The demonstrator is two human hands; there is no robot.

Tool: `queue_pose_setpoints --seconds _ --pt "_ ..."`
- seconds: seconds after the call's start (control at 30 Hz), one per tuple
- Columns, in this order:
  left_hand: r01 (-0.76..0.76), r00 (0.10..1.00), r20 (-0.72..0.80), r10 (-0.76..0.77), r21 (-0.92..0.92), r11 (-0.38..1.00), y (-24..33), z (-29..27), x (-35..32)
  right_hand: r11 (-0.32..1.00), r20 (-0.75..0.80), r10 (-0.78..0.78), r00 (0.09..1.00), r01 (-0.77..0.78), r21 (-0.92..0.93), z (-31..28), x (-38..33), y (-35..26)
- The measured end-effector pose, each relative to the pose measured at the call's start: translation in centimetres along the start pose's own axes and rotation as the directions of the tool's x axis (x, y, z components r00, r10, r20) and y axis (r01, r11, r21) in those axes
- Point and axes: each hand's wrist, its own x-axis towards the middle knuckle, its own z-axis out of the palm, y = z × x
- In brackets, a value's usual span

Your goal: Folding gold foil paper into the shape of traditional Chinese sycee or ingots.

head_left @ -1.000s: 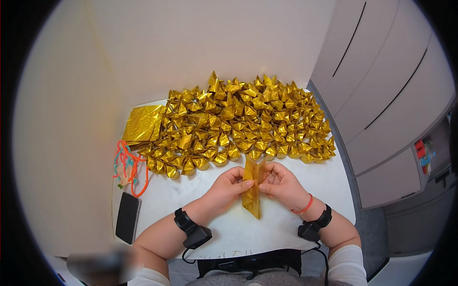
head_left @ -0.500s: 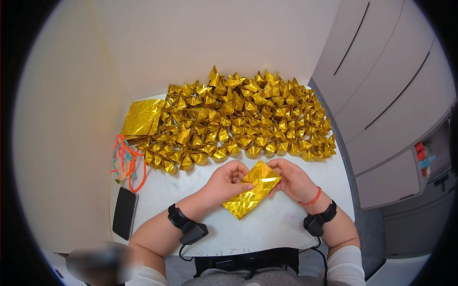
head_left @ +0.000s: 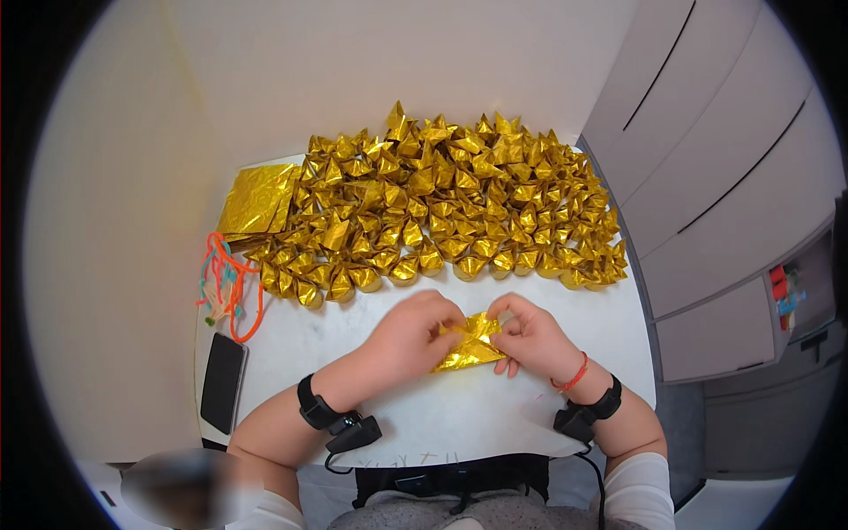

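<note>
Between my hands is a shiny gold foil paper (head_left: 474, 343), partly folded, held just above the white table near its middle. My left hand (head_left: 419, 329) pinches its left side with thumb and fingers. On the right side, my right hand (head_left: 533, 336) grips the paper between thumb and fingertips, its other fingers curled below. Parts of the paper's edges are covered by my fingers. Beyond my hands stand many folded gold foil ingots (head_left: 442, 194) in crowded rows. A stack of flat gold foil sheets (head_left: 257, 200) lies at their left end.
An orange and teal cord bundle (head_left: 231, 287) lies at the left table edge, with a black phone (head_left: 224, 382) nearer me. The white table (head_left: 300, 349) meets walls at the back and left. Grey cabinets (head_left: 707, 194) stand to the right.
The gold paper has turned from a slanted position to lie more level, and its visible area is smaller. My right hand's thumb now presses on its right side.
</note>
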Motion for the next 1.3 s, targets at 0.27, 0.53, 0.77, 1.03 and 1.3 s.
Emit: queue_pose_setpoints --seconds 0.27,0.53,0.77,1.03,1.3 --pt "-0.131 0.984 0.133 0.115 0.126 0.983 -1.9 1.6 -0.4 0.999 0.191 -0.038 0.981 0.044 -0.029 -1.5 0.3 0.8" --pt "-0.211 0.960 0.199 0.195 0.063 0.975 -2.4 1.4 -0.4 0.664 0.354 -0.340 0.871 0.489 -0.565 -1.9 0.1 0.3" --pt "-0.253 0.959 0.160 0.233 0.119 0.960 -3.0 2.0 -1.5 0.350 0.434 -0.531 0.728 0.655 -0.670 -1.2 -0.1 -0.6" --pt "-0.396 0.914 0.168 0.369 0.178 0.901 -2.8 1.0 -2.9 0.336 0.529 -0.624 0.575 0.809 -0.483 -1.7 1.2 0.6" --pt "-0.467 0.883 0.200 0.425 0.272 0.841 -2.2 1.0 -2.9 0.462 0.356 -0.630 0.690 0.701 -0.543 -0.5 1.7 1.5"
